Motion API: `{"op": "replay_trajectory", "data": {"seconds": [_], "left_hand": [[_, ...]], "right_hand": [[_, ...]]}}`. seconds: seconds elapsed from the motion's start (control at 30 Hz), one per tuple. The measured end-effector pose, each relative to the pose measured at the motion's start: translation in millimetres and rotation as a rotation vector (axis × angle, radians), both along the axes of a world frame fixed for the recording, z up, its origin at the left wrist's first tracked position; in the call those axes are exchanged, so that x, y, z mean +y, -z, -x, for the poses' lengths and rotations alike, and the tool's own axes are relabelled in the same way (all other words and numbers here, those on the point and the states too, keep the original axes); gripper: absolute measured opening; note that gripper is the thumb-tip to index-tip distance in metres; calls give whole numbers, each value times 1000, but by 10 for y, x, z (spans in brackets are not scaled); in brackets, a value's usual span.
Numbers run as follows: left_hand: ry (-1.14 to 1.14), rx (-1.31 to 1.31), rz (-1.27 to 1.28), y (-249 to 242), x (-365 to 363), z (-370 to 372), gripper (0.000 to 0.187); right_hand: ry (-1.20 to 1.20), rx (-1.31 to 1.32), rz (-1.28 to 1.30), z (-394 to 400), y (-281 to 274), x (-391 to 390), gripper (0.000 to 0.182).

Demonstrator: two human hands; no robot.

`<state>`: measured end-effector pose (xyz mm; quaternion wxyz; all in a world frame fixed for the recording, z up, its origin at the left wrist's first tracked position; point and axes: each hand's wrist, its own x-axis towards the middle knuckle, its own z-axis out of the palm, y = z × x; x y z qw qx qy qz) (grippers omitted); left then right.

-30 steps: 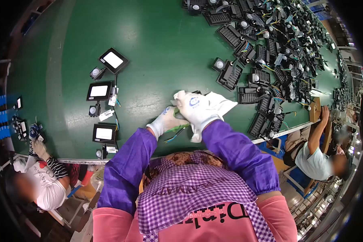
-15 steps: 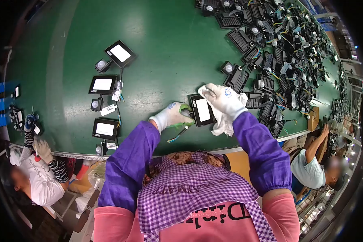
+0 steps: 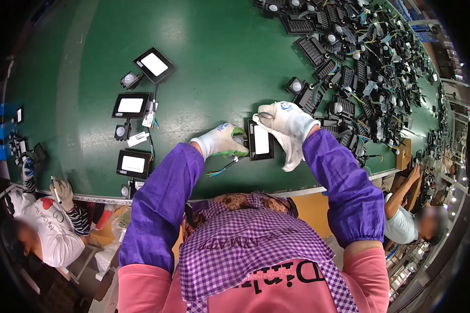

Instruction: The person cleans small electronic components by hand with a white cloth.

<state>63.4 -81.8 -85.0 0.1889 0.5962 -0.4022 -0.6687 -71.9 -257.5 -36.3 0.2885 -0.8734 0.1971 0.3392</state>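
Note:
A small black floodlight (image 3: 261, 142) with a white front panel lies face up on the green table (image 3: 203, 68). My left hand (image 3: 225, 141), in a white glove with green on the fingers, grips it by the sensor at its left side. Coloured wire ends (image 3: 224, 168) stick out below that hand. In my right hand (image 3: 283, 120), also gloved, a white cloth (image 3: 291, 154) is bunched. The fingers press the cloth at the upper right edge of the floodlight, and its loose end hangs down along the right side.
To my left, three more floodlights (image 3: 131, 105) with motion sensors lie in a column. A large heap of black floodlights (image 3: 344, 78) with wires covers the right of the table. One co-worker (image 3: 52, 224) sits at the left, another person (image 3: 407, 219) at the right.
My right hand has shifted slightly left and up, to the floodlight's top edge, with the cloth trailing. At the left, the co-worker's hand has moved and now holds a pen-like stick.

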Motion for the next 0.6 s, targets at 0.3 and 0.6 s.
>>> {"op": "replay_trajectory", "data": {"seconds": [0.3,0.6], "left_hand": [[-21,-45,167,95,48,65,45],[39,-78,136,84,0,28,52]], "right_hand": [[48,-82,-75,-93,81,146,33],[-56,-113,13,-37,-28,72,32]]}}
